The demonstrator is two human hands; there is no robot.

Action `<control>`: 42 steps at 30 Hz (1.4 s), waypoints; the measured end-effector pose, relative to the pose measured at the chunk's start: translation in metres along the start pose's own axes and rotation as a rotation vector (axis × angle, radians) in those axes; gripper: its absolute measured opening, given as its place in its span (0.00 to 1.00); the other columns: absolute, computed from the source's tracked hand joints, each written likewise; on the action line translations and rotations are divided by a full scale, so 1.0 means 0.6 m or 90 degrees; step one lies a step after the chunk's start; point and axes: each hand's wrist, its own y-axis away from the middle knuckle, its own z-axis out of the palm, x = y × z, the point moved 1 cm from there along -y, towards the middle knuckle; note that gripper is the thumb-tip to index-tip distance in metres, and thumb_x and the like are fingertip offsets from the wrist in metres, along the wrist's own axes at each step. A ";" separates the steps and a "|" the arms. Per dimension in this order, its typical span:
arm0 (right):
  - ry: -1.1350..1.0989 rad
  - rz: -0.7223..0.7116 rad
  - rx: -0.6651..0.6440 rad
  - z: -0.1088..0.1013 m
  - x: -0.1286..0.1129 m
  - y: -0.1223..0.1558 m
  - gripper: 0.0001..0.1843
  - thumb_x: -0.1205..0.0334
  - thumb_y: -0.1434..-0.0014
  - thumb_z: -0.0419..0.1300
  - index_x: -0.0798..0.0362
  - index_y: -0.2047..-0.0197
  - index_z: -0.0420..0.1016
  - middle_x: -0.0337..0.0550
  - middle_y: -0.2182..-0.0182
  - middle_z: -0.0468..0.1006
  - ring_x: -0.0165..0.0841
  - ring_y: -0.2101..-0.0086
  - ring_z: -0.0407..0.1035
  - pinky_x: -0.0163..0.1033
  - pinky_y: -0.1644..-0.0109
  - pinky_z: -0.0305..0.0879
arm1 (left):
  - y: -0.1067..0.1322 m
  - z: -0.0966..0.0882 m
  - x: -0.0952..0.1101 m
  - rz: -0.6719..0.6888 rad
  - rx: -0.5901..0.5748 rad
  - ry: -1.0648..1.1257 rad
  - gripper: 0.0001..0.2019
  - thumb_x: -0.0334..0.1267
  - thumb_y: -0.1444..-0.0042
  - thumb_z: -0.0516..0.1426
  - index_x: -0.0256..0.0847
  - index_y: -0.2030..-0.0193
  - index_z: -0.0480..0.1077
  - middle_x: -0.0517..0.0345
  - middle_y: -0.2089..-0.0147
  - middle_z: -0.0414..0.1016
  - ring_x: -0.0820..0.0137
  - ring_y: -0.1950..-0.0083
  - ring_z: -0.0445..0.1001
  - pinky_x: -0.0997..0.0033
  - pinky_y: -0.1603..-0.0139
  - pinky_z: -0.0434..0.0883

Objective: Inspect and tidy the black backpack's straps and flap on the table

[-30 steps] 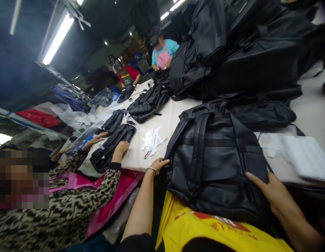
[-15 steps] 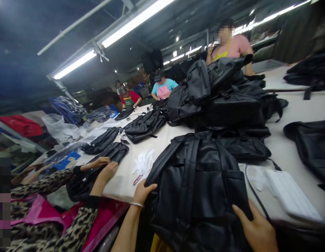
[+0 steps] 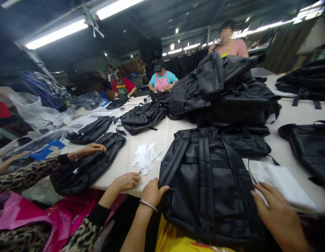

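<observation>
A black leather-look backpack (image 3: 194, 189) lies in front of me at the table edge, its straps facing up. My left hand (image 3: 152, 193), with a braided bracelet at the wrist, grips its left edge, thumb on top and fingers tucked out of sight. At the bag's right side is my right hand (image 3: 279, 211), its fingers stretched out and apart, the thumb by the bag's edge. Just beyond those fingers lies a stack of white strips or cards (image 3: 288, 185). White tags (image 3: 145, 157) are heaped left of the backpack.
A tall pile of black backpacks (image 3: 225, 94) rises behind mine, and another black bag (image 3: 309, 150) lies at right. On my left, a co-worker in a leopard-print sleeve (image 3: 33, 175) has one hand on a black bag (image 3: 99, 164), the other by the tags. Other people stand across the table.
The backpack now lies flatter. My right hand has loosened, its fingers extending toward the white stack. The co-worker's nearer hand has moved right to the tags. My view has shifted.
</observation>
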 end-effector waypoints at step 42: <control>-1.156 0.665 -0.349 0.069 -0.282 -0.182 0.15 0.56 0.40 0.38 0.56 0.66 0.60 0.36 0.79 0.64 0.21 0.82 0.60 0.23 0.86 0.58 | 0.058 0.003 0.126 0.225 0.166 0.566 0.09 0.42 0.52 0.52 0.40 0.68 0.68 0.54 0.69 0.69 0.71 0.67 0.66 0.70 0.63 0.64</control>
